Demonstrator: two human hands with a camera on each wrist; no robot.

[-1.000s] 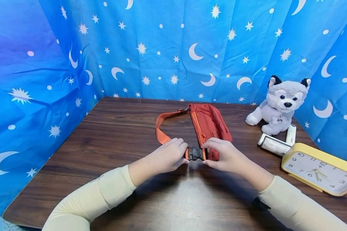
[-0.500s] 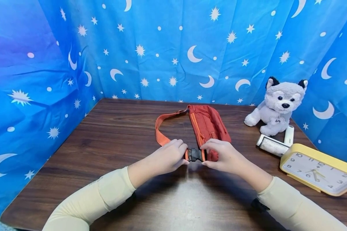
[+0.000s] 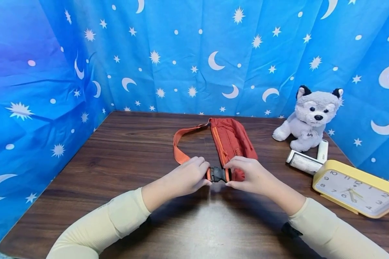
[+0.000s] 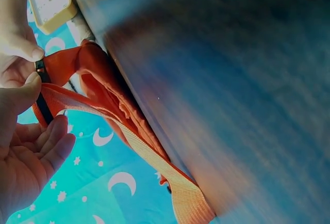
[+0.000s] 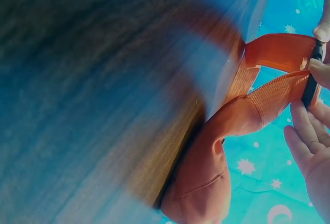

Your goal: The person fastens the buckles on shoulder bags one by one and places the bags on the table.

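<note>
A red waist bag (image 3: 234, 140) lies on the wooden table, its orange strap (image 3: 178, 142) looping out to the left. At its near end a black side-release buckle (image 3: 217, 174) is held between both hands, and its two halves look joined. My left hand (image 3: 184, 178) pinches the buckle's left end, where the strap runs in. Thumb and fingers of my right hand (image 3: 251, 174) pinch the right end, beside the bag. In the left wrist view, the strap (image 4: 139, 141) stretches from the left hand (image 4: 23, 157) down to the table. The right wrist view shows the right hand's fingers (image 5: 304, 126) under the buckle.
A grey plush dog (image 3: 314, 115) sits at the back right. Before it lie a white roller-like item (image 3: 304, 162) and a small white stick-shaped item (image 3: 322, 151). A yellow clock (image 3: 356, 189) stands close to the right forearm. A blue star-patterned cloth (image 3: 168, 46) hangs behind the table.
The head view has shifted slightly, moving the scene a little leftward. Both hands keep the same hold on the buckle, and the bag stays where it was.
</note>
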